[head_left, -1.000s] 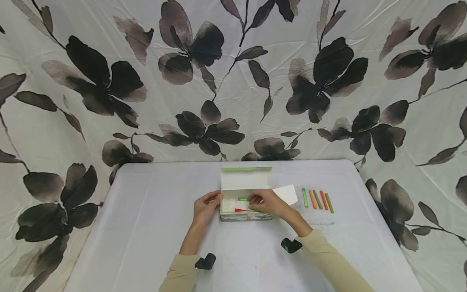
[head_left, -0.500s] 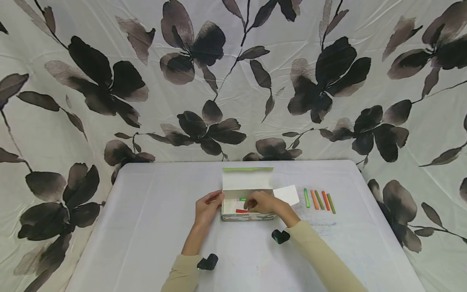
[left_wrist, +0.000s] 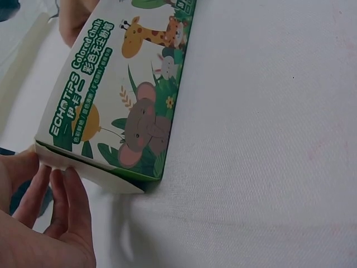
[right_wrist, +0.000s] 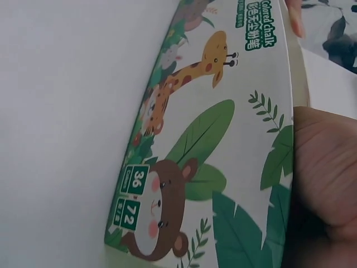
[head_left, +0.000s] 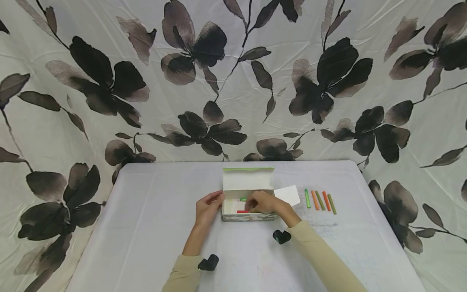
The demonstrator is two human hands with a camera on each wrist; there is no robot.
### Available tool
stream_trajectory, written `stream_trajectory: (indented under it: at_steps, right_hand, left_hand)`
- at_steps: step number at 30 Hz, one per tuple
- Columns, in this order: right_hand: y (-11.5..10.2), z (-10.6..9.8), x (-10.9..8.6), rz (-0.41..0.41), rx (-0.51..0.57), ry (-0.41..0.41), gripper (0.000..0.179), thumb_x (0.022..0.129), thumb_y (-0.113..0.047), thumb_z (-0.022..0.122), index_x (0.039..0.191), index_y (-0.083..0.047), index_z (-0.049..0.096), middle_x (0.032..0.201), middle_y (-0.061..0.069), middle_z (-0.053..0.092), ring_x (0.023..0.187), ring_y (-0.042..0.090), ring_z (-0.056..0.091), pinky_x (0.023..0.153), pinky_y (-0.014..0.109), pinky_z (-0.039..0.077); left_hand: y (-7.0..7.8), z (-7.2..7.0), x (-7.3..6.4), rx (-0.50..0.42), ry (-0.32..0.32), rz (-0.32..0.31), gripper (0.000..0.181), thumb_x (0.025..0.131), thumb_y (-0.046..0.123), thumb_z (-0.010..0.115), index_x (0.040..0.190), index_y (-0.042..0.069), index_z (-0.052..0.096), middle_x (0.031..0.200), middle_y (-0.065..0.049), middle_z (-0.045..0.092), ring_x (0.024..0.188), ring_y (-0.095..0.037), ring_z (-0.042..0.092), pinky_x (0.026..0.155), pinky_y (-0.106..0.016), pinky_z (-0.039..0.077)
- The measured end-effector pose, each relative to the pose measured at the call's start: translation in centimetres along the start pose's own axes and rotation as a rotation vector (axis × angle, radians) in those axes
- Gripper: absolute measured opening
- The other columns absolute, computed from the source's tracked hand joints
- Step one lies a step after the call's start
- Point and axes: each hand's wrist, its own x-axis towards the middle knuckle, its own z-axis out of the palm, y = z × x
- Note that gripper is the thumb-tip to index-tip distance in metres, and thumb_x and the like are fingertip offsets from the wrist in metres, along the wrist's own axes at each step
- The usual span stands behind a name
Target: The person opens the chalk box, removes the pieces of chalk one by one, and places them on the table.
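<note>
Head view: the left hand (head_left: 208, 207) pinches the box (head_left: 249, 218) at left, presumably to steady it; the right hand (head_left: 262, 202) is inside, by the red chalk (head_left: 242, 211), its grip hidden from us. The far lid (head_left: 248, 179) stands open, likely for access.

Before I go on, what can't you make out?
Head: whether the right grip holds anything; its back hides the fingertips.
Head: right end of the green stick, behind that grip.
Right wrist: inside of the box, behind its front wall.
Left wrist: box's far end, cut off by the top edge.
</note>
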Motion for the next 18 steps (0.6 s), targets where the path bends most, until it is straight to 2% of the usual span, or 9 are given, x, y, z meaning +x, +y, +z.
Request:
stream_trajectory:
  at_steps: [5, 9, 18]
  right_hand:
    - [0.1, -0.2, -0.9, -0.076, -0.016, 0.086, 0.010, 0.094, -0.002, 0.074, 0.103, 0.002, 0.075, 0.095, 0.007, 0.072, 0.083, 0.012, 0.064, 0.074, 0.020, 0.054]
    - [0.0, -0.6, -1.7, -0.114, -0.017, 0.159, 0.010, 0.094, -0.002, 0.073, 0.102, 0.002, 0.076, 0.094, 0.008, 0.073, 0.082, 0.011, 0.063, 0.073, 0.022, 0.054]
    - [-0.3, -1.5, -3.8, -0.088, 0.081, 0.320, 0.014, 0.093, -0.003, 0.074, 0.106, 0.002, 0.077, 0.095, 0.008, 0.075, 0.084, 0.015, 0.069, 0.075, 0.025, 0.058]
  left_hand:
    - [0.0, 0.0, 0.0, -0.004, 0.001, 0.000, 0.029, 0.095, 0.011, 0.075, 0.120, -0.004, 0.072, 0.110, -0.015, 0.072, 0.090, -0.013, 0.068, 0.076, -0.020, 0.059]
    - [0.1, -0.1, -0.1, -0.010, -0.009, 0.001, 0.029, 0.095, 0.011, 0.075, 0.120, -0.003, 0.072, 0.108, -0.014, 0.071, 0.096, -0.021, 0.068, 0.077, -0.020, 0.059]
    - [0.3, -0.1, -0.2, -0.005, -0.021, 0.002, 0.031, 0.095, 0.011, 0.075, 0.122, -0.004, 0.071, 0.110, -0.015, 0.071, 0.099, -0.025, 0.068, 0.077, -0.019, 0.058]
